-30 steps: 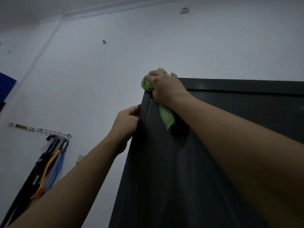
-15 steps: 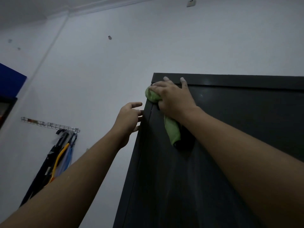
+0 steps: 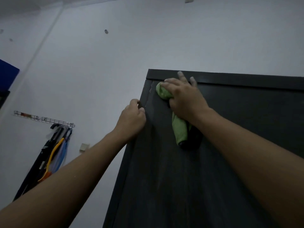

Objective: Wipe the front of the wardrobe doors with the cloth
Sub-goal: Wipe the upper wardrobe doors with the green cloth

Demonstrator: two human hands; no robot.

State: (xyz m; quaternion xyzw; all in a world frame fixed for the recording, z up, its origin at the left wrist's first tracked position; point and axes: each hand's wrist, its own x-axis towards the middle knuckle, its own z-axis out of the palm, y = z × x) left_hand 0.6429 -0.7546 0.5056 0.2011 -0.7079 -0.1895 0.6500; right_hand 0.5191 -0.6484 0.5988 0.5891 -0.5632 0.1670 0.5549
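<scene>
Right hand [image 3: 185,99] flat, pressing cloth [image 3: 180,129] on wardrobe door [image 3: 181,178]; left hand [image 3: 131,117] curled, gripping its edge.

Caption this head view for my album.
Right hand presses a crumpled green cloth against the dark wardrobe door's top corner; left hand holds its edge.

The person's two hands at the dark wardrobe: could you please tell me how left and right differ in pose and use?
The left hand curls its fingers round the side edge of the dark wardrobe; the right hand lies with fingers straight. It presses a bunched green cloth on the door front; the left holds none. The right is higher. Both touch the wardrobe.
</scene>
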